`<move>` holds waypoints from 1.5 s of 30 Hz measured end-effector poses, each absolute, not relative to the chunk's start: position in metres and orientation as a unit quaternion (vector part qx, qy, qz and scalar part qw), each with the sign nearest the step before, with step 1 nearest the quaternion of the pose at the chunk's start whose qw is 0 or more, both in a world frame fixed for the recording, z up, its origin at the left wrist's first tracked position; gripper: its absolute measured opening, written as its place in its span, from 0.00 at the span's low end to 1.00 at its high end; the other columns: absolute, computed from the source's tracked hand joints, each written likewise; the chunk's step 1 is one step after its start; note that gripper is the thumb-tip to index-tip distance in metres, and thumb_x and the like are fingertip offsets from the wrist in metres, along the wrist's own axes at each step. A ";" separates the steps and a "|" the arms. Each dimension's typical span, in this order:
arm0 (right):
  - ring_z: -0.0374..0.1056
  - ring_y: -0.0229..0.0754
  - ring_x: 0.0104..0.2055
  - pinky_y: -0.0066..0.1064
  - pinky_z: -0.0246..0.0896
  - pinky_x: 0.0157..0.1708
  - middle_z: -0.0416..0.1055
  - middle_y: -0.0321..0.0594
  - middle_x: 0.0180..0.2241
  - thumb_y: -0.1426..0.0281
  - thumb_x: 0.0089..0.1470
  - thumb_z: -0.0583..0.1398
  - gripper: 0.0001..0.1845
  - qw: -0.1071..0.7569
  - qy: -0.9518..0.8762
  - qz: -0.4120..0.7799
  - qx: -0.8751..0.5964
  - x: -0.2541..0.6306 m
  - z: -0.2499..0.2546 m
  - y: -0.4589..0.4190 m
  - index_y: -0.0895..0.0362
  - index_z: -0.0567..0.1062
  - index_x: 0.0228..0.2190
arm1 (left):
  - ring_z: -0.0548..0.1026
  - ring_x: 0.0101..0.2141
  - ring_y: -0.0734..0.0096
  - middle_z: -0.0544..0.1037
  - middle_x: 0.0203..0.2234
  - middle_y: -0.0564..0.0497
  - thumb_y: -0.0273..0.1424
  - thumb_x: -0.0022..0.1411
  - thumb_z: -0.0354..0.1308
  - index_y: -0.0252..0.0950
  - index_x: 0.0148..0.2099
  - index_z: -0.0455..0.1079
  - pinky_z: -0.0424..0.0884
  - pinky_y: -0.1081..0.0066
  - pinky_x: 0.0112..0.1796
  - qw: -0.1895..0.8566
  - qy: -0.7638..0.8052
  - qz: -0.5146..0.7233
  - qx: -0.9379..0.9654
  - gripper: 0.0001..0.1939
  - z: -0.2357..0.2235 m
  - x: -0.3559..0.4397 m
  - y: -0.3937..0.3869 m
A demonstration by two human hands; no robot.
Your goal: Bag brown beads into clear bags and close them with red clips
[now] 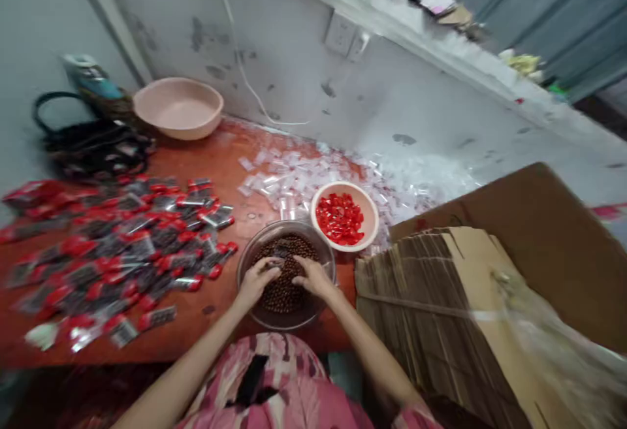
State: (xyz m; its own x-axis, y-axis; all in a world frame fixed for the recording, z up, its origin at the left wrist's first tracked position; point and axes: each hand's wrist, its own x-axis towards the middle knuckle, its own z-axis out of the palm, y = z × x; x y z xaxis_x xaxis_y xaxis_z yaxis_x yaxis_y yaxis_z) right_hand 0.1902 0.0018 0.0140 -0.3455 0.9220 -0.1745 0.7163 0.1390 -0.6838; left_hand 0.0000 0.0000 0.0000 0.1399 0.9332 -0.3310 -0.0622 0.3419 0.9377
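A clear round bowl of small brown balls stands at the front edge of the red table. Both hands are in it. My left hand is closed at the left of the balls, thumb and fingers around something small with a dark, glinting shape beside the fingertips; blur hides what it is. My right hand reaches over the balls from the right, thumb and fingers apart. Behind the bowl to the right sits a pale bowl of red caps.
Filled clear containers with red caps cover the left of the table. Empty clear containers are heaped along the wall. Stacked cardboard stands at right. A pink basin and a black bag stand at back left.
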 end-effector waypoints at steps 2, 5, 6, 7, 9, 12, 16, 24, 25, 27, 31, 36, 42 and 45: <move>0.67 0.42 0.44 0.33 0.60 0.44 0.70 0.41 0.44 0.68 0.43 0.61 0.25 0.189 -0.704 0.324 -0.604 0.194 0.011 0.007 0.55 0.68 0.47 | 0.73 0.39 0.63 0.75 0.38 0.48 0.40 0.52 0.53 0.35 0.44 0.67 0.68 0.64 0.42 0.610 0.506 0.360 0.493 0.19 0.004 -0.004 -0.002; 0.69 0.38 0.39 0.29 0.62 0.41 0.73 0.36 0.38 0.68 0.49 0.56 0.15 0.225 -0.649 0.267 -0.676 0.210 0.007 0.023 0.54 0.71 0.41 | 0.71 0.42 0.64 0.76 0.39 0.51 0.38 0.54 0.53 0.40 0.43 0.69 0.64 0.66 0.46 0.570 0.487 0.306 0.587 0.15 0.007 -0.010 0.000; 0.69 0.38 0.39 0.28 0.62 0.40 0.73 0.36 0.38 0.68 0.51 0.54 0.14 0.228 -0.633 0.247 -0.697 0.219 0.007 0.031 0.54 0.72 0.40 | 0.71 0.42 0.65 0.76 0.39 0.52 0.38 0.54 0.52 0.41 0.43 0.69 0.63 0.67 0.46 0.560 0.490 0.298 0.598 0.14 0.009 -0.011 0.001; 0.68 0.38 0.39 0.28 0.61 0.40 0.73 0.37 0.38 0.68 0.52 0.52 0.14 0.225 -0.622 0.230 -0.714 0.230 0.006 0.039 0.55 0.72 0.40 | 0.71 0.42 0.65 0.76 0.40 0.52 0.38 0.55 0.51 0.41 0.43 0.69 0.63 0.67 0.46 0.553 0.498 0.296 0.599 0.14 0.010 -0.012 0.003; 0.67 0.38 0.40 0.29 0.60 0.41 0.72 0.39 0.39 0.69 0.54 0.49 0.15 0.206 -0.604 0.199 -0.744 0.255 0.005 0.058 0.56 0.72 0.40 | 0.71 0.42 0.64 0.76 0.40 0.51 0.38 0.55 0.51 0.41 0.43 0.69 0.64 0.67 0.45 0.550 0.506 0.298 0.594 0.15 0.010 -0.012 0.006; 0.67 0.40 0.40 0.29 0.58 0.42 0.72 0.42 0.38 0.71 0.54 0.47 0.17 0.143 -0.580 0.157 -0.787 0.289 0.000 0.089 0.59 0.72 0.40 | 0.72 0.41 0.64 0.75 0.40 0.50 0.38 0.54 0.53 0.40 0.43 0.69 0.65 0.68 0.44 0.583 0.494 0.300 0.571 0.15 0.007 -0.009 0.011; 0.66 0.41 0.41 0.30 0.57 0.41 0.71 0.45 0.39 0.74 0.55 0.46 0.18 0.039 -0.579 0.114 -0.806 0.314 -0.009 0.127 0.58 0.71 0.42 | 0.73 0.40 0.63 0.75 0.40 0.48 0.39 0.52 0.55 0.38 0.43 0.69 0.68 0.67 0.42 0.628 0.500 0.324 0.501 0.17 0.000 -0.004 0.016; 0.62 0.43 0.45 0.31 0.53 0.43 0.68 0.48 0.41 0.76 0.55 0.47 0.16 -0.112 -0.688 0.089 -0.711 0.320 -0.021 0.168 0.59 0.71 0.40 | 0.75 0.35 0.65 0.76 0.36 0.50 0.37 0.51 0.58 0.38 0.43 0.69 0.70 0.68 0.39 0.670 0.519 0.343 0.405 0.17 -0.005 -0.003 0.022; 0.62 0.44 0.45 0.31 0.53 0.43 0.68 0.49 0.42 0.76 0.55 0.46 0.16 -0.124 -0.694 0.087 -0.704 0.320 -0.021 0.170 0.60 0.70 0.40 | 0.75 0.35 0.65 0.76 0.36 0.50 0.37 0.50 0.58 0.38 0.43 0.70 0.71 0.68 0.39 0.677 0.516 0.348 0.393 0.16 -0.005 -0.002 0.023; 0.62 0.44 0.45 0.32 0.53 0.43 0.67 0.50 0.43 0.76 0.56 0.45 0.16 -0.139 -0.700 0.081 -0.695 0.321 -0.022 0.172 0.60 0.69 0.41 | 0.75 0.35 0.65 0.76 0.37 0.51 0.36 0.50 0.59 0.38 0.42 0.70 0.71 0.67 0.40 0.691 0.507 0.358 0.370 0.16 -0.003 0.001 0.026; 0.61 0.44 0.46 0.34 0.52 0.45 0.67 0.49 0.43 0.76 0.56 0.45 0.16 -0.152 -0.700 0.078 -0.693 0.322 -0.020 0.171 0.59 0.68 0.41 | 0.75 0.36 0.64 0.77 0.36 0.51 0.37 0.47 0.60 0.37 0.41 0.72 0.72 0.65 0.40 0.710 0.496 0.372 0.335 0.17 0.005 0.008 0.029; 0.61 0.46 0.47 0.37 0.51 0.46 0.69 0.50 0.41 0.74 0.53 0.49 0.14 -0.131 -0.678 0.087 -0.718 0.316 -0.018 0.168 0.59 0.68 0.41 | 0.75 0.35 0.64 0.77 0.35 0.51 0.36 0.46 0.62 0.37 0.40 0.73 0.73 0.64 0.40 0.709 0.491 0.394 0.318 0.17 0.015 0.004 0.024; 0.66 0.51 0.42 0.42 0.56 0.42 0.71 0.56 0.36 0.69 0.51 0.52 0.15 -0.044 -0.619 0.119 -0.775 0.311 -0.011 0.163 0.63 0.69 0.40 | 0.74 0.38 0.63 0.76 0.37 0.51 0.35 0.47 0.61 0.37 0.40 0.72 0.73 0.64 0.41 0.711 0.483 0.423 0.289 0.16 0.016 -0.007 0.015; 0.66 0.48 0.42 0.40 0.58 0.41 0.70 0.53 0.40 0.67 0.53 0.48 0.19 0.047 -0.603 0.140 -0.784 0.307 0.000 0.153 0.62 0.67 0.44 | 0.73 0.39 0.63 0.76 0.37 0.51 0.36 0.47 0.61 0.36 0.41 0.71 0.72 0.64 0.41 0.701 0.484 0.434 0.293 0.17 0.020 -0.007 0.016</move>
